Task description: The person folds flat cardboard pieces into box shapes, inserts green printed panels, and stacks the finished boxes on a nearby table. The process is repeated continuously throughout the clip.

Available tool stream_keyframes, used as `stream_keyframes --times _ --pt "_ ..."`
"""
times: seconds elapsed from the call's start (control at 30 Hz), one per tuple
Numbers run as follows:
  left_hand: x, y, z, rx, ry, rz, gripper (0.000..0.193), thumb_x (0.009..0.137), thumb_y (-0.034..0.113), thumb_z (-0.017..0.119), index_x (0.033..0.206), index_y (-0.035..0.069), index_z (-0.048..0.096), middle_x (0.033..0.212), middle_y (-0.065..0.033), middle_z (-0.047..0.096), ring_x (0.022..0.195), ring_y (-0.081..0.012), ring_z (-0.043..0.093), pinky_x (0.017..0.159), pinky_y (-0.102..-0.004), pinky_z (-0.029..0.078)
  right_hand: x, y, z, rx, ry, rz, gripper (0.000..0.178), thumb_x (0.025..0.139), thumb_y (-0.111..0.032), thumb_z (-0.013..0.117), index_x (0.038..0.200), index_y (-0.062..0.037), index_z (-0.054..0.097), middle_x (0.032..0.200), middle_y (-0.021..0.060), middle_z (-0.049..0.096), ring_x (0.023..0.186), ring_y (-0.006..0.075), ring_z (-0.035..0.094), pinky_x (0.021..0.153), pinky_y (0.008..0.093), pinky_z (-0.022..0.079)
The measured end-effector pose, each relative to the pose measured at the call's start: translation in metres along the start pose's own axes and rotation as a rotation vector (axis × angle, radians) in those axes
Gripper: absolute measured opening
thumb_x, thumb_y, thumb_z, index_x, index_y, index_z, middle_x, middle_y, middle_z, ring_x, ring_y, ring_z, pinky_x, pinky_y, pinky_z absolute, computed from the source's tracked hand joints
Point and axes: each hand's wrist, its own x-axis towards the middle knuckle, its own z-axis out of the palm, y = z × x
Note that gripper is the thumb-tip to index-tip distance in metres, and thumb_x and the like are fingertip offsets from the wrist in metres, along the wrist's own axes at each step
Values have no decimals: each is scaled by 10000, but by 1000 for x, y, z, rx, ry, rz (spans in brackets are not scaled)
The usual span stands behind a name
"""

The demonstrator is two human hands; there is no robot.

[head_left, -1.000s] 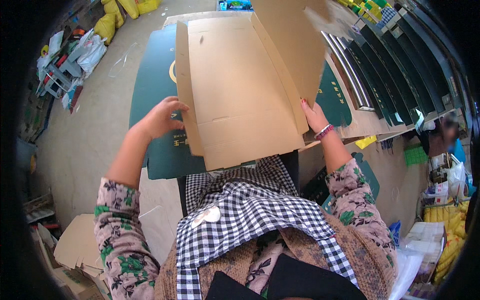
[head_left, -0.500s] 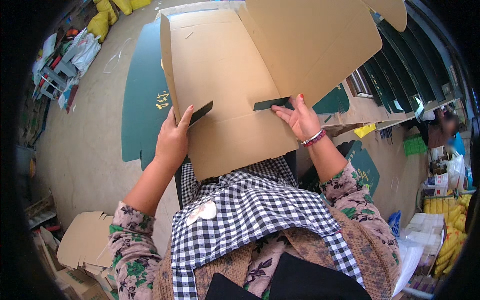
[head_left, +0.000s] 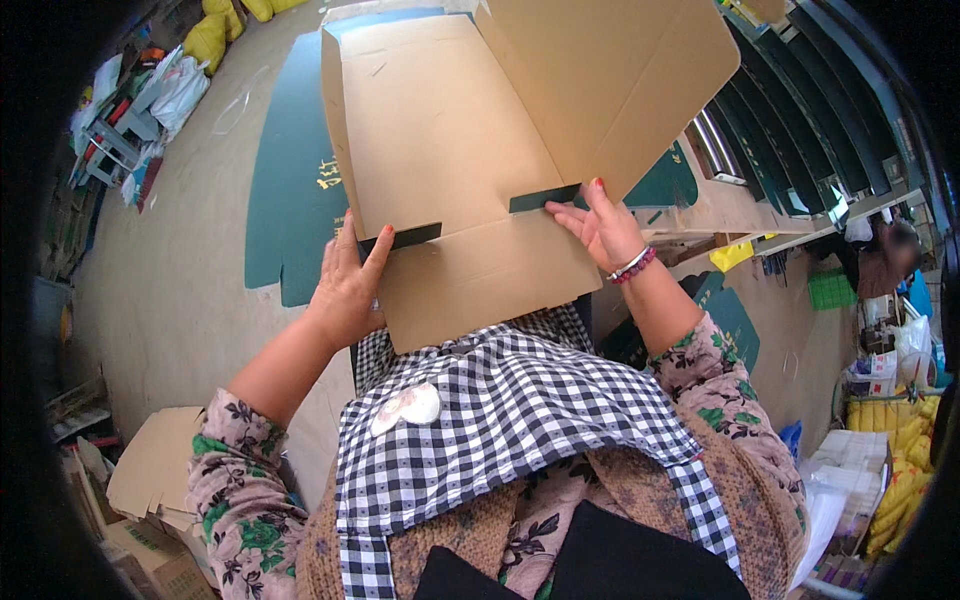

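Note:
A partly folded cardboard box (head_left: 450, 130), plain brown inside and dark green outside, lies in front of me with its long sides raised. Its near panel (head_left: 480, 285) extends flat toward my checked apron. At the left near corner, my left hand (head_left: 345, 280) grips the side wall, thumb on a small dark green flap (head_left: 415, 236) bent inward. My right hand (head_left: 608, 238) holds the opposite corner, its fingers against the matching right flap (head_left: 545, 198) and its thumb raised by the side wall. A tall lid panel (head_left: 620, 80) stands up at the right.
Under the box lie flat dark green cardboard sheets (head_left: 290, 190). Several dark green pieces stand in a row on the rack (head_left: 820, 120) at right. Brown cardboard (head_left: 150, 465) is stacked at lower left. A green crate (head_left: 830, 289) and a person (head_left: 888, 258) are at far right.
The left flap has swung further inward, now nearly in line with the right one. My left hand has turned with it, fingers more spread along the wall. My right hand has barely moved.

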Motion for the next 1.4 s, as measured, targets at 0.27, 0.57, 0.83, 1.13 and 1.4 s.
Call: stream_keyframes --times 0.27,0.57,0.83,1.13,1.4 --pt "45 -27 3 -989 325 -318 446 900 323 610 1205 -1 576 1193 -210 589 1125 -310 547 949 -377 407 10 -36 -41 -505 -82 87 875 845 -733 420 1369 -34 365 1277 116 493 1143 232 497 969 425 340" --pt "96 -14 -1 345 932 -504 325 821 287 680 1036 43 667 1079 -189 622 1027 -313 582 893 -377 449 8 5 -39 -444 74 -118 653 881 -564 552 1234 -16 518 1071 104 595 990 211 594 844 319 472" --pt "85 -12 -23 -50 51 86 352 728 154 738 1058 53 663 1121 -125 614 1078 -326 557 910 -402 461 -24 -23 71 -1471 -43 -899 520 649 -155 778 1127 -69 592 1129 150 591 1126 352 514 959 426 412" --pt "110 -18 -37 -48 -504 14 268 750 67 683 1015 31 676 959 -184 667 917 -325 636 819 -401 506 48 -22 66 -1972 -431 -93 146 705 -129 683 844 -88 699 824 164 668 813 333 648 724 431 519" --pt "100 -9 -35 -102 -513 15 210 766 79 653 972 42 663 874 -177 671 836 -338 648 743 -418 526 46 -26 58 -2001 -626 -174 167 729 -77 610 882 -76 678 915 168 669 897 336 647 769 439 521"
